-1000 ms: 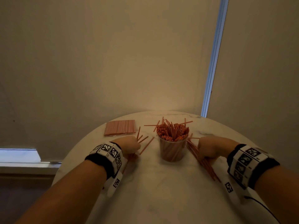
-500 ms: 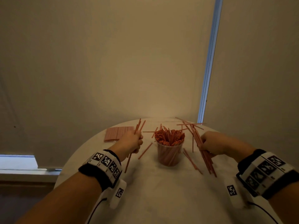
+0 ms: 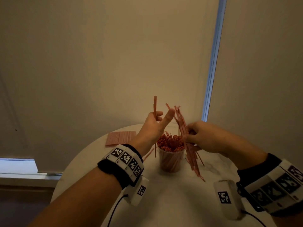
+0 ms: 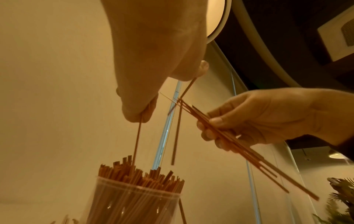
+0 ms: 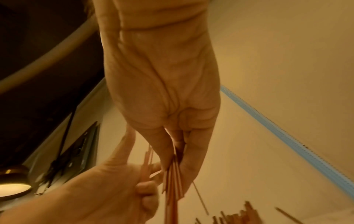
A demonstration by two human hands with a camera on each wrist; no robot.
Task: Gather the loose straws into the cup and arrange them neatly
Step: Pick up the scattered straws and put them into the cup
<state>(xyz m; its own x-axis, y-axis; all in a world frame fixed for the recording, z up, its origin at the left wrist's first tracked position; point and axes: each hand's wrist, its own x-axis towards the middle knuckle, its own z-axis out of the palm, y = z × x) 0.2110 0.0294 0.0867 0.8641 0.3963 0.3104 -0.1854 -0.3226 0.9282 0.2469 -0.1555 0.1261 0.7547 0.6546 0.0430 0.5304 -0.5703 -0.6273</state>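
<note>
A clear plastic cup [image 3: 171,161] packed with red straws stands mid-table. Above its left rim my left hand [image 3: 161,114] is raised and pinches a few straws [image 3: 155,107] upright; in the left wrist view those straws [image 4: 137,136] hang down toward the cup [image 4: 134,201]. My right hand [image 3: 188,136] grips a bundle of several straws [image 3: 191,154] slanting down past the cup's right side, its tops almost touching the left thumb. From the right wrist, the bundle [image 5: 173,181] sits between thumb and fingers, and the left hand [image 5: 114,189] is close beside it.
The round white marble table [image 3: 164,194] meets a beige wall behind. A flat pack of pink straws [image 3: 121,137] lies at the back left. A few loose straws [image 3: 148,154] lie left of the cup, and others are at its right.
Both hands rose off the table with their straws and came together above the cup. The right bundle tipped from lying flat to nearly upright.
</note>
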